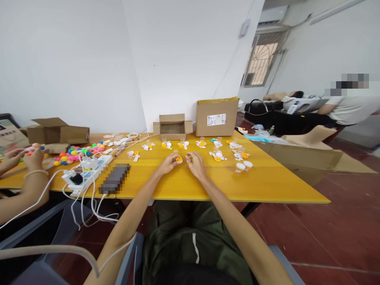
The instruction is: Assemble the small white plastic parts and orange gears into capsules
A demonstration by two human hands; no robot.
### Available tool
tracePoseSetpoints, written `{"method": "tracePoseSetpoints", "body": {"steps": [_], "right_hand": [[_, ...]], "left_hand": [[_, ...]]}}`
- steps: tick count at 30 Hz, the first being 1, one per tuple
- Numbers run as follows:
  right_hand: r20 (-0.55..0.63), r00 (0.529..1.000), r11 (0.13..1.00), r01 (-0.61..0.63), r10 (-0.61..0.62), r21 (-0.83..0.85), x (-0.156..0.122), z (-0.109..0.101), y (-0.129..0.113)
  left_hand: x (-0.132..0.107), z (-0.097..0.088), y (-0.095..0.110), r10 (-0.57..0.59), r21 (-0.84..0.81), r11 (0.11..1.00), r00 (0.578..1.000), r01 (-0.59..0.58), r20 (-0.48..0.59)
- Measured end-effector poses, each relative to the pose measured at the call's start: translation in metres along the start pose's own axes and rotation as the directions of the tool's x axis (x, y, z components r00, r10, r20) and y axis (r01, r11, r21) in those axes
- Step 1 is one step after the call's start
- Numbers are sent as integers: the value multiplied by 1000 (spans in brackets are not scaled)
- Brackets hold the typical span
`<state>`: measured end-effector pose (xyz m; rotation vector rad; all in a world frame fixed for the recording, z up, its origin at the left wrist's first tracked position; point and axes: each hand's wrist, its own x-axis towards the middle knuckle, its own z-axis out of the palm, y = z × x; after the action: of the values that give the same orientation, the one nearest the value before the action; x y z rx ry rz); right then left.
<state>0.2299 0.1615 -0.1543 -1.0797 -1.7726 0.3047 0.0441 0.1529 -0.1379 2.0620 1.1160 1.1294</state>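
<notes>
Near the middle of the yellow table, my left hand (168, 164) is closed on a small round orange piece (179, 159) with a pale edge. My right hand (195, 163) is just to its right, fingers curled together; a tiny white bit seems to be at its fingertips, too small to name. Behind both hands lie small groups of white and orange plastic parts (183, 145) with clear cups. More white parts (217, 154) and an orange ring (217, 159) are spread to the right. Several white-lidded little tubs (248, 164) stand at the right.
An open small carton (172, 127) and a taller cardboard box (217, 118) stand along the wall. A power strip (89, 174) with cables and a phone (115, 178) lie to the left. Beyond them another person's hands (34, 158) work beside colourful balls (71, 154).
</notes>
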Motion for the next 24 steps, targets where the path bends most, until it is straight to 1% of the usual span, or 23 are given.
{"method": "tracePoseSetpoints", "body": {"steps": [3, 6, 9, 12, 15, 18, 21, 24], "right_hand": [[2, 998, 983, -55, 56, 176, -1, 1, -7], [58, 992, 917, -129, 115, 377, -2, 6, -14], [139, 973, 784, -231, 185, 575, -1, 13, -21], [204, 952, 626, -304, 229, 718, 0, 19, -26], [230, 929, 479, -348, 290, 806, 1, 27, -29], [228, 902, 368, -366, 367, 855, 1, 36, -32], [218, 877, 303, -367, 429, 880, 1, 44, -34], [213, 869, 284, -363, 446, 887, 0, 48, -32]], "left_hand": [[3, -3, -1, -64, -84, 995, 995, 58, -70], [4, -4, 0, -118, -190, 977, 986, 94, -120], [3, -4, 2, -150, -295, 950, 977, 101, -149], [2, -3, 4, -170, -375, 921, 975, 105, -145], [2, -3, 3, -185, -402, 909, 973, 115, -141], [2, -5, 2, -183, -382, 917, 972, 114, -150], [1, -8, 2, -169, -348, 931, 974, 108, -150], [1, -9, 2, -151, -325, 940, 980, 102, -129]]}}
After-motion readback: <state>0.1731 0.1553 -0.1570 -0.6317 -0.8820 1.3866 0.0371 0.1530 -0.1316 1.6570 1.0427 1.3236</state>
